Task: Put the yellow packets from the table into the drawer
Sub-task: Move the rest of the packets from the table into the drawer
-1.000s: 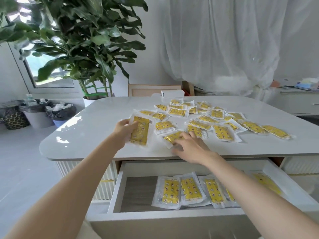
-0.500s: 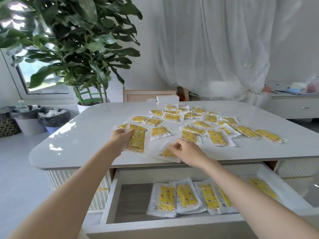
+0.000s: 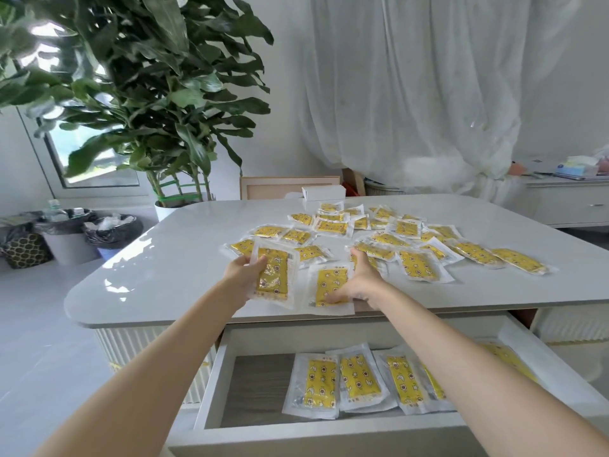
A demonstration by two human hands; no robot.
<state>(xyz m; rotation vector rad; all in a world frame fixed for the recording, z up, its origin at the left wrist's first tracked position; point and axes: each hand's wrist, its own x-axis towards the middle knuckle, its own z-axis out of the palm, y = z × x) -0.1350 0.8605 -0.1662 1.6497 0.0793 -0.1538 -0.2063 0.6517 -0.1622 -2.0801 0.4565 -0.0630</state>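
Over the near edge of the table (image 3: 158, 278), the left hand (image 3: 244, 276) grips a packet (image 3: 274, 279), fingers curled round its side. The right hand (image 3: 364, 282) pinches a second packet (image 3: 329, 285), thumb on its face. Both are flat sachets: crinkly clear film bordering a yellow printed pad. Pick-up looks done; next comes lowering both into the open drawer (image 3: 260, 394), beside the row (image 3: 356, 380) lying there.

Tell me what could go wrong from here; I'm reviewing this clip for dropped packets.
The left hand pinches a stack of packets by one side; the glossy wrappers might fan out and slip. The right hand holds a single packet at the near edge of the table; a loose grip might drop it outside the drawer.
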